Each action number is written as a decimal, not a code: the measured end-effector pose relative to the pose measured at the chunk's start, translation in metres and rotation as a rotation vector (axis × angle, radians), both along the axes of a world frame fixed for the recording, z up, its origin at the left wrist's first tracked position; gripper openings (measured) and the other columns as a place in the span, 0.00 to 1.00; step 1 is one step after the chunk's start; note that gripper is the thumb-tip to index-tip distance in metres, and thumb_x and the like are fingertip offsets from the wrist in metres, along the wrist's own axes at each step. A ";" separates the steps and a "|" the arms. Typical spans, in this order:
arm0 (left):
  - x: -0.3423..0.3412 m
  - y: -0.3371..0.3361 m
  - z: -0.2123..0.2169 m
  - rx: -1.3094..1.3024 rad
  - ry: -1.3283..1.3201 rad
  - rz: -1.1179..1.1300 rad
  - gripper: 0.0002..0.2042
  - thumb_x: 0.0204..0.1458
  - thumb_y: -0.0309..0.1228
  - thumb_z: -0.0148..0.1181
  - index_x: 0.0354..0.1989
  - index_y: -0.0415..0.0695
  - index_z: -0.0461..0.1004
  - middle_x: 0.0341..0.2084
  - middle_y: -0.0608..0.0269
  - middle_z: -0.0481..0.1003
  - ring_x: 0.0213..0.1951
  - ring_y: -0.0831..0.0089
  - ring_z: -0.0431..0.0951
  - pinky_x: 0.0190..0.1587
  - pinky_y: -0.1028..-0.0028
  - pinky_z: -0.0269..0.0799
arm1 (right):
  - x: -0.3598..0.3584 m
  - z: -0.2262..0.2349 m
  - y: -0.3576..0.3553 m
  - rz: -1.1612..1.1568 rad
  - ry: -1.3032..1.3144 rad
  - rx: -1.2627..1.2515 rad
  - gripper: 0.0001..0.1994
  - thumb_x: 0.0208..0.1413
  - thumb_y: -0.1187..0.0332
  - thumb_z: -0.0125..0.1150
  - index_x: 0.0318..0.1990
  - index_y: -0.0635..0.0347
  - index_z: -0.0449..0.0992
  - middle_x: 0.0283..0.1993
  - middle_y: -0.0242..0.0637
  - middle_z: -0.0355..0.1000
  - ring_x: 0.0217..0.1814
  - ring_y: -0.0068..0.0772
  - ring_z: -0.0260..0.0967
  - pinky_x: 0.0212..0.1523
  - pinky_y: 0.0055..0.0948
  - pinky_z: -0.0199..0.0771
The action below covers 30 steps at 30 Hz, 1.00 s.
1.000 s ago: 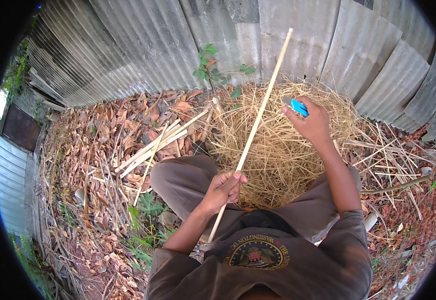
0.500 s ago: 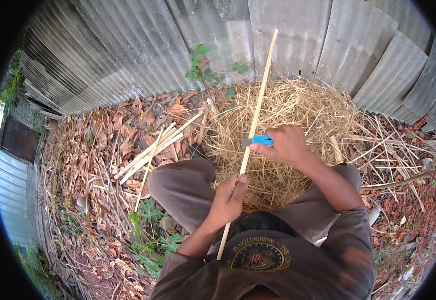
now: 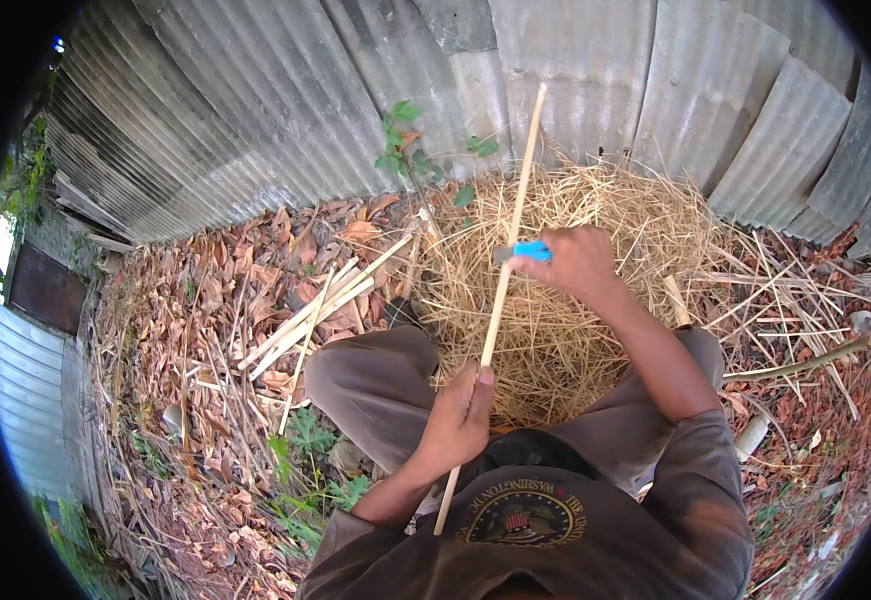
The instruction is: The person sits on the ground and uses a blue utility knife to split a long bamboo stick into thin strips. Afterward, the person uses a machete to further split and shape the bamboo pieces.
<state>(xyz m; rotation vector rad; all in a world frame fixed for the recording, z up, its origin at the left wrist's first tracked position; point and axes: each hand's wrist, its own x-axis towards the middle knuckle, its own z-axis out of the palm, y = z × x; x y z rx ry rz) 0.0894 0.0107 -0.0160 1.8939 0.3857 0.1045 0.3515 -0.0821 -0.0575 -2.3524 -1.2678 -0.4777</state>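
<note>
My left hand [image 3: 461, 418] grips a long pale bamboo stick [image 3: 513, 215] near its lower end; the stick slants up and away toward the metal wall. My right hand [image 3: 576, 262] holds a blue-handled knife [image 3: 524, 252], its blade laid against the stick about halfway up. Both hands work above a heap of pale straw-like shavings [image 3: 596, 330] that lies between my knees. I sit with grey trousers and a dark shirt in view.
Several split bamboo strips [image 3: 311, 310] lie on dry leaves to my left. A corrugated metal wall [image 3: 576, 70] stands close ahead, with a small green plant [image 3: 411, 150] at its foot. More sticks and stalks [image 3: 796, 300] scatter on the right.
My right hand with the knife has come down and left from above the straw heap onto the stick. My left hand slid slightly lower along the stick.
</note>
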 end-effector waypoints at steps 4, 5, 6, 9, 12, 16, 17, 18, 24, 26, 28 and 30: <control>-0.040 -0.014 -0.001 -0.055 0.037 -0.082 0.13 0.66 0.35 0.43 0.31 0.39 0.62 0.15 0.59 0.58 0.20 0.73 0.58 0.25 0.69 0.60 | 0.097 0.018 -0.039 -0.459 0.306 0.013 0.42 0.53 0.24 0.34 0.13 0.55 0.70 0.07 0.26 0.56 0.11 0.25 0.60 0.15 0.32 0.63; -0.043 -0.012 -0.002 -0.050 0.010 -0.074 0.13 0.66 0.35 0.43 0.31 0.39 0.62 0.15 0.59 0.58 0.20 0.73 0.58 0.24 0.70 0.60 | 0.088 0.017 -0.034 -0.359 0.278 0.002 0.42 0.53 0.24 0.35 0.13 0.56 0.70 0.07 0.27 0.57 0.11 0.26 0.61 0.15 0.32 0.64; -0.042 -0.006 -0.003 -0.026 0.020 -0.033 0.13 0.66 0.35 0.43 0.31 0.39 0.63 0.15 0.58 0.58 0.19 0.73 0.58 0.24 0.69 0.60 | 0.068 0.010 -0.027 -0.260 0.249 -0.010 0.42 0.53 0.24 0.36 0.13 0.56 0.70 0.07 0.28 0.57 0.11 0.27 0.62 0.15 0.32 0.64; -0.032 0.001 -0.007 0.096 -0.014 0.041 0.11 0.65 0.33 0.45 0.33 0.39 0.66 0.14 0.53 0.62 0.16 0.62 0.66 0.23 0.66 0.63 | -0.026 0.007 -0.012 0.041 0.202 -0.051 0.38 0.49 0.24 0.43 0.15 0.54 0.72 0.09 0.33 0.61 0.11 0.35 0.63 0.16 0.38 0.63; -0.023 -0.001 0.010 0.248 -0.035 0.075 0.09 0.64 0.30 0.45 0.33 0.40 0.67 0.16 0.59 0.66 0.18 0.72 0.67 0.24 0.72 0.61 | -0.064 0.012 -0.012 0.238 -0.021 0.066 0.36 0.43 0.24 0.52 0.13 0.51 0.69 0.08 0.31 0.60 0.10 0.34 0.62 0.14 0.35 0.61; -0.019 -0.002 0.016 0.383 -0.018 0.031 0.03 0.61 0.26 0.49 0.37 0.40 0.67 0.13 0.48 0.68 0.19 0.47 0.74 0.21 0.57 0.64 | -0.048 0.015 -0.013 0.226 -0.114 0.148 0.36 0.41 0.25 0.55 0.11 0.52 0.68 0.08 0.31 0.60 0.09 0.35 0.61 0.14 0.34 0.61; -0.017 -0.002 0.014 0.418 -0.014 0.020 0.03 0.61 0.25 0.48 0.39 0.40 0.67 0.14 0.48 0.69 0.19 0.46 0.74 0.21 0.57 0.65 | -0.043 0.009 -0.011 0.198 -0.125 0.152 0.36 0.42 0.25 0.54 0.12 0.52 0.69 0.08 0.30 0.60 0.09 0.34 0.62 0.14 0.35 0.62; -0.016 -0.003 0.013 0.453 -0.010 0.009 0.03 0.61 0.25 0.48 0.40 0.40 0.68 0.14 0.48 0.69 0.20 0.46 0.74 0.22 0.57 0.66 | -0.037 0.006 -0.011 0.169 -0.136 0.156 0.37 0.44 0.24 0.52 0.12 0.53 0.69 0.08 0.30 0.60 0.10 0.34 0.62 0.14 0.35 0.62; -0.040 -0.013 0.016 0.307 0.006 -0.079 0.04 0.60 0.25 0.49 0.40 0.38 0.68 0.18 0.46 0.73 0.25 0.46 0.77 0.24 0.59 0.69 | 0.031 0.021 -0.024 -0.157 0.237 -0.130 0.38 0.56 0.28 0.37 0.16 0.53 0.72 0.08 0.29 0.60 0.11 0.29 0.62 0.15 0.32 0.63; -0.031 -0.005 0.012 0.141 -0.008 -0.020 0.07 0.63 0.28 0.46 0.38 0.38 0.69 0.14 0.59 0.68 0.16 0.63 0.70 0.22 0.69 0.63 | -0.033 0.018 -0.012 0.047 0.199 -0.063 0.37 0.52 0.26 0.43 0.14 0.53 0.71 0.08 0.31 0.60 0.11 0.32 0.63 0.15 0.35 0.64; -0.023 0.005 -0.005 -0.159 -0.058 0.008 0.10 0.66 0.30 0.41 0.37 0.40 0.70 0.11 0.68 0.62 0.12 0.76 0.58 0.20 0.76 0.54 | -0.063 0.013 -0.007 0.213 0.119 0.027 0.37 0.48 0.25 0.47 0.13 0.54 0.71 0.08 0.32 0.61 0.11 0.35 0.63 0.15 0.36 0.64; -0.018 0.005 -0.005 -0.567 -0.042 0.033 0.13 0.68 0.34 0.39 0.35 0.43 0.68 0.11 0.75 0.55 0.12 0.82 0.50 0.20 0.79 0.48 | -0.077 0.016 -0.007 0.331 0.051 0.135 0.37 0.46 0.25 0.50 0.14 0.55 0.71 0.09 0.33 0.61 0.11 0.38 0.64 0.15 0.37 0.64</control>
